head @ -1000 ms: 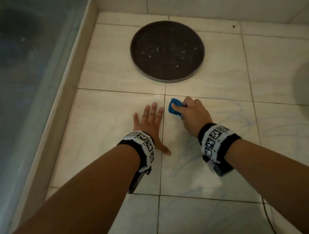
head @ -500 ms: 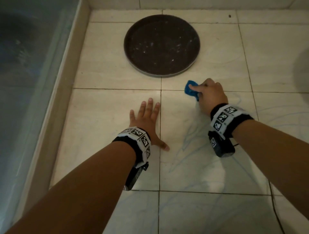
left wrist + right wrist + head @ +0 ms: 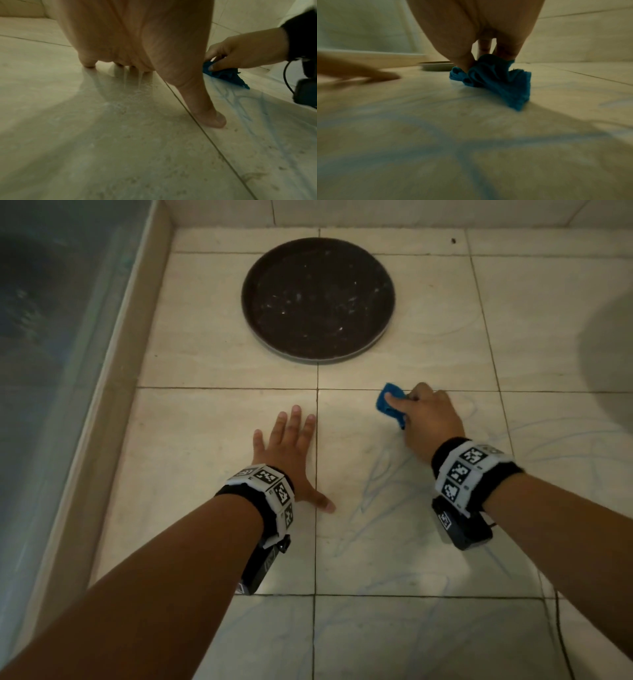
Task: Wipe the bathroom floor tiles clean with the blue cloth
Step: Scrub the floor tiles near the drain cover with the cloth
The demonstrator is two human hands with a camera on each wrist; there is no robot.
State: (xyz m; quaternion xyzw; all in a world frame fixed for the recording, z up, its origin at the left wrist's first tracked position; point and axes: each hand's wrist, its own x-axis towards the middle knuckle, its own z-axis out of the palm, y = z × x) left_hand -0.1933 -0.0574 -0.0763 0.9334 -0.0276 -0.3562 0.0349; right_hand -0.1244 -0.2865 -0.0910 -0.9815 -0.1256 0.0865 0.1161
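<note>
no readable text, only black-and-white square code markers on both wristbands [image 3: 270, 486], nothing legible

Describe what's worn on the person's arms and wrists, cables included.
Both forearms are bare, no sleeves. Each wrist carries a black band wrapped by a white segmented bracelet printed with black-and-white square fiducial tags: left wrist band, right wrist band. A dark camera module hangs under each wrist. A thin black cable trails from the right unit across the floor tiles.
</note>
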